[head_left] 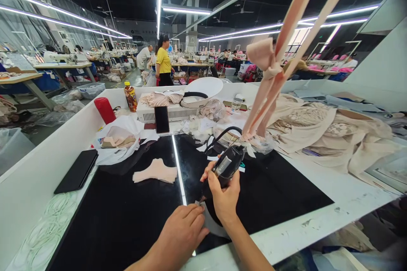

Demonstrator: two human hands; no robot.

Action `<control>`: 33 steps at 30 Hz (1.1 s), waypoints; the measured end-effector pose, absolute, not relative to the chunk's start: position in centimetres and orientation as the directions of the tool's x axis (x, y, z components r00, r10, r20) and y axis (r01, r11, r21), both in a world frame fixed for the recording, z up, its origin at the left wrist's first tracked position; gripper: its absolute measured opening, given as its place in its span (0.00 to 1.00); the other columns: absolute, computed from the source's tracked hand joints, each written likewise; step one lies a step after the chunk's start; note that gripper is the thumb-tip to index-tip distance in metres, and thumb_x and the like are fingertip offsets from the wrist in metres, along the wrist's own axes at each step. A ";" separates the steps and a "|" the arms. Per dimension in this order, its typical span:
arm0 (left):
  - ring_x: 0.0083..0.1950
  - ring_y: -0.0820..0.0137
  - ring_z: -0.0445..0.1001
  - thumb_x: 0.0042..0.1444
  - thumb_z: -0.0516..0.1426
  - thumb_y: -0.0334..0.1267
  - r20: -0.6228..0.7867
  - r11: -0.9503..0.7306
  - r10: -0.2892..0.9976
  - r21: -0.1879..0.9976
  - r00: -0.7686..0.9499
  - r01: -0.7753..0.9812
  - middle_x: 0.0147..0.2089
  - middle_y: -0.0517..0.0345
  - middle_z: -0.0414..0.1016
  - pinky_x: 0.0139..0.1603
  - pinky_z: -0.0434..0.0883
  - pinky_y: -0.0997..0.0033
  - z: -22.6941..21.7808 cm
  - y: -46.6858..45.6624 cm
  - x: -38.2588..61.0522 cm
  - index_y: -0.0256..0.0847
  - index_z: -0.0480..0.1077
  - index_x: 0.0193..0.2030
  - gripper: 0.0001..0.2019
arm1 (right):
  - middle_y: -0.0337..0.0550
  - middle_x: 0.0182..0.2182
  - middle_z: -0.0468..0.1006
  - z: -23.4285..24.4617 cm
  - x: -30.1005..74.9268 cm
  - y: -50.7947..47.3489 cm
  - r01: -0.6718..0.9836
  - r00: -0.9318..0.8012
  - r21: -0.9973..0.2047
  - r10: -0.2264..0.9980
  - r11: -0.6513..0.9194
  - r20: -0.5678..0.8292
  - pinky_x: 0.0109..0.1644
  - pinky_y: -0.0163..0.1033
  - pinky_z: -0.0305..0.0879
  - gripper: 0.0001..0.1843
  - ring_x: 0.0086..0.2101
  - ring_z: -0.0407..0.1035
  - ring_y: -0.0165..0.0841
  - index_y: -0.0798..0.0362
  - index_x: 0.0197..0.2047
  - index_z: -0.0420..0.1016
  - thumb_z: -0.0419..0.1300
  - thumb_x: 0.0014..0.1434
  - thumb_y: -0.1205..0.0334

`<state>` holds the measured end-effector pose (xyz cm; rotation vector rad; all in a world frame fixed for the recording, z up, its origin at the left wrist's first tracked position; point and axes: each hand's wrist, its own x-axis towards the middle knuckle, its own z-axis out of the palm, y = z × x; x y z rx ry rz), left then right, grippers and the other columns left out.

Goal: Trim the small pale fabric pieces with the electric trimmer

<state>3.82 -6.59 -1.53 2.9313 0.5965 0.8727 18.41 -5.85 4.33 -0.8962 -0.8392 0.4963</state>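
Observation:
My right hand (226, 199) is wrapped round a black corded hand-held power tool (229, 161), tilted with its narrow tip down. The exact kind of tool is unclear. Pink fabric straps (270, 76), knotted partway, hang from above down to its upper end. Close by the tip, my left hand (182, 230) has its bent fingers together on a thin grey curved piece (214, 224), pressing its end against the black tabletop (127, 211). My fingers partly hide that end. A small stack of pale peach fabric pieces (155, 170) lies farther up to the left.
A black tablet-like slab (76, 171) and coils of pale green cord (60, 211) line the left side. Behind stand a phone (162, 119), a bottle (130, 96) and a white box (152, 113). Beige fabric (311, 123) heaps at right. Two people stand beyond the table.

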 end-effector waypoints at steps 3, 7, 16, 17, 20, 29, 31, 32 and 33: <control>0.53 0.65 0.79 0.77 0.43 0.44 0.535 -0.929 0.361 0.135 0.764 0.345 0.52 0.55 0.81 0.52 0.77 0.62 -1.7 -6.6 3.8 0.38 0.72 0.48 0.18 | 0.34 0.33 0.77 4.4 18.2 -5.6 -0.069 0.593 -0.818 0.684 0.570 0.426 0.31 0.36 0.72 0.21 0.25 0.71 0.29 0.45 0.55 0.64 0.67 0.62 0.62; 0.52 0.64 0.79 0.77 0.42 0.44 0.535 -0.933 0.350 0.131 0.769 0.334 0.50 0.55 0.81 0.51 0.77 0.62 -1.7 -6.5 3.8 0.38 0.72 0.47 0.20 | 0.34 0.34 0.76 4.2 18.0 -5.4 -0.080 0.584 -0.810 0.686 0.581 0.434 0.33 0.37 0.73 0.22 0.26 0.71 0.29 0.45 0.55 0.64 0.67 0.62 0.62; 0.52 0.65 0.79 0.78 0.42 0.44 0.547 -0.933 0.346 0.114 0.763 0.341 0.49 0.55 0.82 0.52 0.76 0.63 -1.6 -6.4 3.9 0.37 0.73 0.47 0.21 | 0.34 0.35 0.76 3.6 17.9 -5.1 -0.079 0.576 -0.813 0.692 0.578 0.436 0.33 0.36 0.73 0.21 0.27 0.72 0.28 0.45 0.56 0.65 0.66 0.63 0.64; 0.52 0.65 0.79 0.78 0.42 0.44 0.558 -0.935 0.339 0.108 0.757 0.339 0.49 0.55 0.82 0.51 0.76 0.63 -1.7 -6.4 3.9 0.37 0.73 0.47 0.21 | 0.34 0.34 0.76 3.7 17.9 -5.1 -0.083 0.577 -0.813 0.693 0.576 0.432 0.33 0.36 0.73 0.21 0.27 0.72 0.28 0.44 0.56 0.65 0.66 0.63 0.64; 0.51 0.66 0.80 0.78 0.41 0.44 0.582 -0.936 0.326 0.087 0.745 0.342 0.49 0.57 0.82 0.50 0.77 0.64 -1.6 -6.4 3.9 0.38 0.73 0.47 0.21 | 0.32 0.33 0.76 4.2 18.0 -5.2 -0.080 0.569 -0.818 0.700 0.569 0.431 0.33 0.35 0.73 0.20 0.27 0.71 0.27 0.44 0.55 0.66 0.66 0.62 0.65; 0.50 0.62 0.80 0.78 0.39 0.41 0.517 -0.940 0.321 0.074 0.794 0.332 0.52 0.53 0.81 0.47 0.80 0.59 -1.0 -6.4 3.9 0.38 0.73 0.49 0.22 | 0.34 0.35 0.76 5.4 20.5 -9.0 -0.031 0.584 -0.814 0.671 0.581 0.457 0.31 0.36 0.73 0.17 0.27 0.72 0.28 0.43 0.52 0.69 0.66 0.62 0.64; 0.51 0.61 0.80 0.77 0.40 0.40 0.512 -0.943 0.314 0.071 0.800 0.324 0.52 0.53 0.81 0.47 0.80 0.59 -0.9 -6.3 3.8 0.38 0.73 0.50 0.21 | 0.34 0.35 0.76 5.4 21.1 -10.0 -0.019 0.586 -0.818 0.669 0.575 0.456 0.32 0.36 0.74 0.19 0.27 0.72 0.28 0.42 0.55 0.68 0.66 0.63 0.64; 0.51 0.61 0.80 0.77 0.41 0.41 0.508 -0.945 0.309 0.069 0.804 0.320 0.52 0.53 0.81 0.47 0.80 0.59 -0.9 -6.3 3.8 0.38 0.73 0.50 0.20 | 0.35 0.35 0.76 5.3 21.3 -10.4 -0.014 0.588 -0.819 0.667 0.574 0.458 0.32 0.37 0.74 0.20 0.28 0.73 0.29 0.42 0.55 0.68 0.66 0.63 0.64; 0.51 0.61 0.80 0.77 0.41 0.41 0.506 -0.947 0.305 0.067 0.807 0.315 0.52 0.52 0.81 0.47 0.80 0.59 -0.9 -6.3 3.7 0.38 0.73 0.51 0.20 | 0.35 0.35 0.76 5.3 21.4 -10.7 -0.008 0.589 -0.819 0.665 0.573 0.459 0.33 0.37 0.75 0.20 0.28 0.73 0.29 0.42 0.55 0.68 0.66 0.63 0.64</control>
